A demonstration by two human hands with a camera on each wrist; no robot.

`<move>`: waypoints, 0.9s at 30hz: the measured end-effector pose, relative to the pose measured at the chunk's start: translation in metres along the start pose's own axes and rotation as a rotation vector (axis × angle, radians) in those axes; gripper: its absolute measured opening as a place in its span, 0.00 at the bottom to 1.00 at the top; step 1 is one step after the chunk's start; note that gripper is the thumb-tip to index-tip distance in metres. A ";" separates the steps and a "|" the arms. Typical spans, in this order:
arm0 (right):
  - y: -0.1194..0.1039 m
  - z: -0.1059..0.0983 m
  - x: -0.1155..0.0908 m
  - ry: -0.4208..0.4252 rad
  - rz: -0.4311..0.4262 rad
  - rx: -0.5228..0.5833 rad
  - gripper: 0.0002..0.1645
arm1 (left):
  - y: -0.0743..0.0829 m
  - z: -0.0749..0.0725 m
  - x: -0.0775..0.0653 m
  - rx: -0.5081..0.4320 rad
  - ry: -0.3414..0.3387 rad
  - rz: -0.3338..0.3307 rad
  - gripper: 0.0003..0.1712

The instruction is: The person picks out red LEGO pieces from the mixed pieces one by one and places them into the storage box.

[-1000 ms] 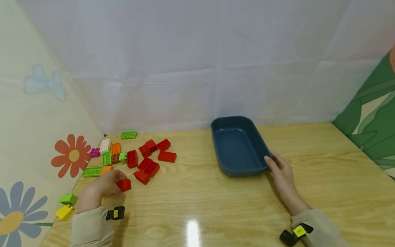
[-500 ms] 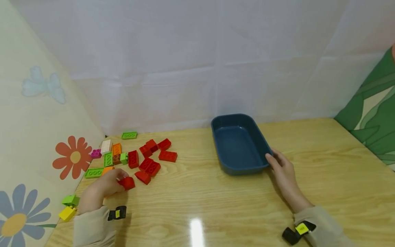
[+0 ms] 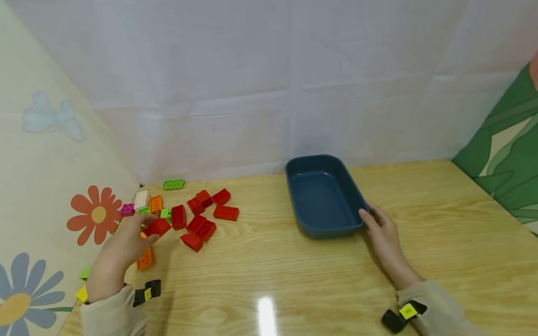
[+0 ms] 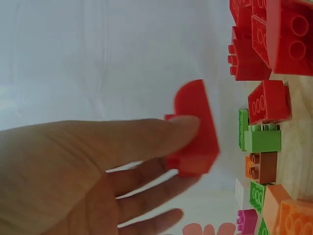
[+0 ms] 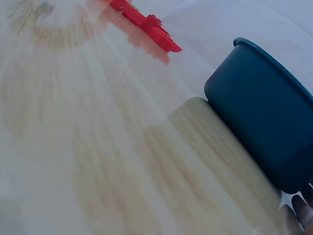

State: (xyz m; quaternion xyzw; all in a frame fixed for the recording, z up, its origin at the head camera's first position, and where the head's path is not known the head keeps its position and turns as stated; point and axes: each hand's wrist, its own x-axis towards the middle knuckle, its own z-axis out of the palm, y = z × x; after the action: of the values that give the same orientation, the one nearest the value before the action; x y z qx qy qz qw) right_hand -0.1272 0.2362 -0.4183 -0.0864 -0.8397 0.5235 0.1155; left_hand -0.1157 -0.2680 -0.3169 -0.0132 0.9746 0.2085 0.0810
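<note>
Pale cloth (image 3: 227, 79) behind wooden table (image 3: 319, 284); flowered panel (image 3: 44, 175).

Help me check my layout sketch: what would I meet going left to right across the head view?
Printed blue-grey flower → yellow brick → left hand → red brick it pinches → loose red bricks → blue tray → right hand → printed green leaves.

Head camera high above desk (image 3: 235, 280), facing forward and down, wide; left wrist camera close at left fingers (image 4: 151, 195), rolled sideways, facing cloth (image 4: 137, 58); right wrist camera low, tilted, near tub (image 5: 259, 107); all three share red blocks (image 3: 226, 213).
</note>
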 end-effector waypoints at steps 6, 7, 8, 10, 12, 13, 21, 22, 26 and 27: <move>-0.001 -0.002 0.000 0.005 0.005 0.003 0.36 | 0.014 -0.001 0.003 0.041 0.136 0.095 0.32; 0.000 -0.002 -0.001 0.004 0.004 0.002 0.36 | 0.016 -0.001 0.003 0.049 0.155 0.104 0.32; 0.000 -0.002 -0.001 0.007 0.002 0.002 0.36 | 0.018 -0.001 0.004 0.054 0.176 0.117 0.31; 0.000 -0.002 -0.001 0.011 -0.002 -0.002 0.36 | 0.022 0.001 0.006 0.070 0.225 0.138 0.31; -0.001 -0.002 -0.001 0.013 -0.003 -0.004 0.36 | 0.027 0.004 0.008 0.076 0.282 0.160 0.30; -0.001 -0.003 -0.001 0.014 -0.002 -0.006 0.36 | 0.030 0.006 0.010 0.076 0.313 0.169 0.29; -0.004 -0.004 0.000 0.023 -0.005 -0.002 0.36 | 0.065 0.030 0.019 0.031 0.495 0.190 0.28; -0.004 -0.004 -0.001 0.022 -0.007 0.002 0.36 | 0.068 0.032 0.019 0.027 0.515 0.198 0.28; -0.004 -0.001 -0.001 0.006 -0.011 0.009 0.36 | 0.082 0.040 0.023 0.011 0.554 0.232 0.27; -0.004 0.000 -0.001 0.001 -0.010 0.007 0.36 | 0.085 0.042 0.025 0.006 0.562 0.248 0.26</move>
State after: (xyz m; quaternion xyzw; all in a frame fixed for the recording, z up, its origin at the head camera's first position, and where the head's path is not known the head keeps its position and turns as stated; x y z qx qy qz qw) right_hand -0.1257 0.2346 -0.4148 -0.0824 -0.8382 0.5258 0.1189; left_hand -0.1386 -0.1730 -0.3243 0.0489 0.9537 0.2019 -0.2176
